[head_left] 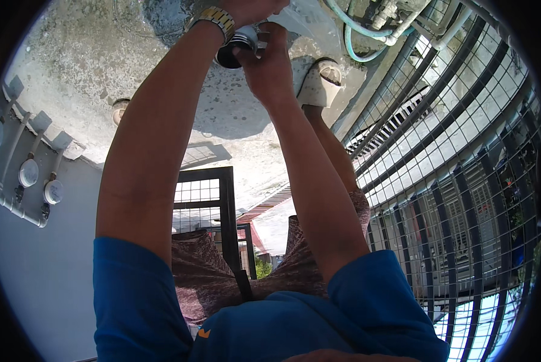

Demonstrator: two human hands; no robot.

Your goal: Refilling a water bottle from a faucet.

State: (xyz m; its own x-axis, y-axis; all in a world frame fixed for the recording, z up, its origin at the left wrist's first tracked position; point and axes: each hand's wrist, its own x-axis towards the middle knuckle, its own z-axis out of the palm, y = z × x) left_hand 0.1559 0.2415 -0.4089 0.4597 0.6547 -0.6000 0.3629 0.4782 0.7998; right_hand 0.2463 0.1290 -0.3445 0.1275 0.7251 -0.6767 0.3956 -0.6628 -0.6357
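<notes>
My left hand point(252, 8), a metal watch on its wrist, is at the top edge with curled fingers; what they hold is hidden. Just below it, my right hand point(269, 72) grips a silver, cylindrical metal container point(240, 41) with a ridged rim and dark inside, tilted. Some clear, plastic-looking material point(309, 27) lies beyond my right fingertips. A wet patch point(162, 15) is on the concrete ground point(132, 54) behind my left wrist.
Pale green hose point(350, 42) and white pipe fittings point(382, 15) lie upper right. A metal mesh railing point(439, 139) fills the right side. Round meters point(28, 173) with pipes line the left wall. My sandalled foot point(318, 84) stands beside my right hand. A black gate frame point(225, 211) shows between my arms.
</notes>
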